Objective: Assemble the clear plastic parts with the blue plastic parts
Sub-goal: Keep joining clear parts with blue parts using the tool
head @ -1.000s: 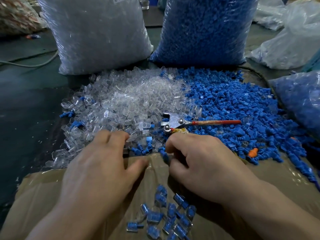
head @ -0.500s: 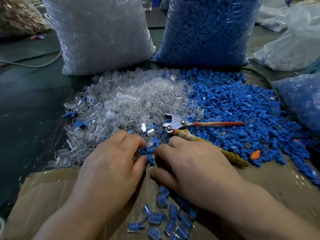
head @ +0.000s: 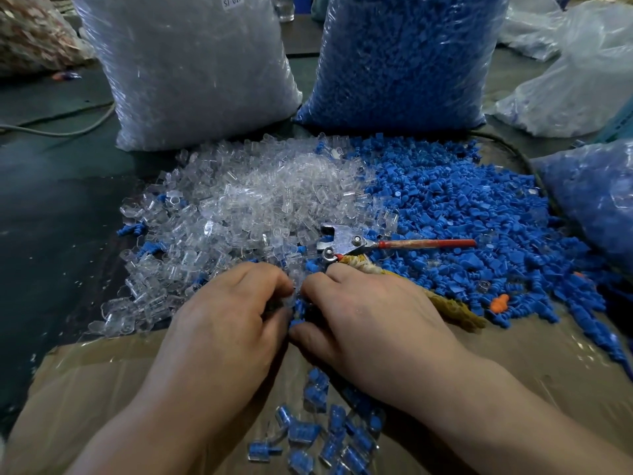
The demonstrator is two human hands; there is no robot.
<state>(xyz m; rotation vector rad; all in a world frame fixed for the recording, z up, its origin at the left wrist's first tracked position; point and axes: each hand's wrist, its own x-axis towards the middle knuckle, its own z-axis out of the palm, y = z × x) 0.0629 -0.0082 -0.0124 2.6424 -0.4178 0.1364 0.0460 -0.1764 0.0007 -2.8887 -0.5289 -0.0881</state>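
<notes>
A heap of clear plastic parts (head: 246, 204) lies at centre left, with a heap of blue plastic parts (head: 455, 214) to its right. My left hand (head: 226, 323) and my right hand (head: 370, 323) meet fingertip to fingertip at the near edge of the heaps. Between them sits a clear part (head: 295, 286) pinched by my left hand and a blue part (head: 298, 308) gripped by my right hand; most of both is hidden by the fingers. Several assembled clear-and-blue pieces (head: 322, 437) lie on the cardboard (head: 89, 389) below my hands.
Red-handled pliers (head: 370, 243) lie across the heaps just beyond my right hand, one handle wrapped in yellowish cloth (head: 445, 306). A big bag of clear parts (head: 191, 70) and one of blue parts (head: 404, 60) stand behind. An orange part (head: 498, 302) lies at right.
Both hands have moved together from the two heaps; my left hand came right and forward, my right hand came left, and the fingertips now meet around the clear and blue parts.
</notes>
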